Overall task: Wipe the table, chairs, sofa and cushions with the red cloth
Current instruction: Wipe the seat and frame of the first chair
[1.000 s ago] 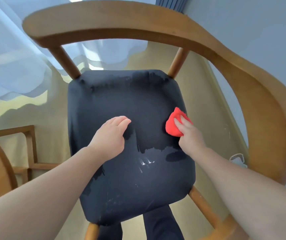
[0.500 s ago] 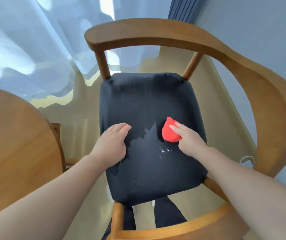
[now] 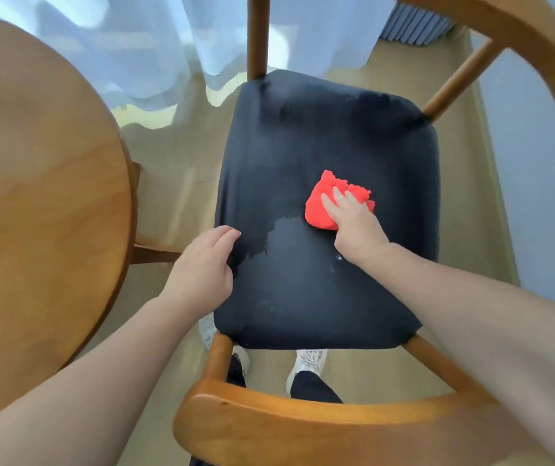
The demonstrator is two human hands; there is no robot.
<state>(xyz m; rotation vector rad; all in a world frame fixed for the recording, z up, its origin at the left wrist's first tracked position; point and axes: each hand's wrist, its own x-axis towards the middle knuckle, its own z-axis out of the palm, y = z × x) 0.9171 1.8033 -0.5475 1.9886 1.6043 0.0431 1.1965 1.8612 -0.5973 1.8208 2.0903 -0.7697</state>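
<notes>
A wooden chair (image 3: 303, 428) with a dark navy seat (image 3: 323, 136) fills the middle of the head view. My right hand (image 3: 356, 227) presses the bunched red cloth (image 3: 323, 210) flat against the seat's middle right, fingers straight on top of it. My left hand (image 3: 202, 267) rests on the seat's left edge, fingers relaxed and holding nothing. A paler patch with a jagged edge shows on the seat just left of the cloth. The round wooden table (image 3: 41, 196) stands to the left of the chair.
The chair's curved wooden backrest rail wraps around the right side and the near side. White curtains (image 3: 155, 38) hang at the back and a blue-grey wall is on the right. My feet in white shoes (image 3: 306, 364) stand under the seat's near edge.
The view has swung down and right, bringing the table and the near rail into sight. My right hand has slid the cloth towards the seat's middle. My left hand has shifted to the seat's left edge.
</notes>
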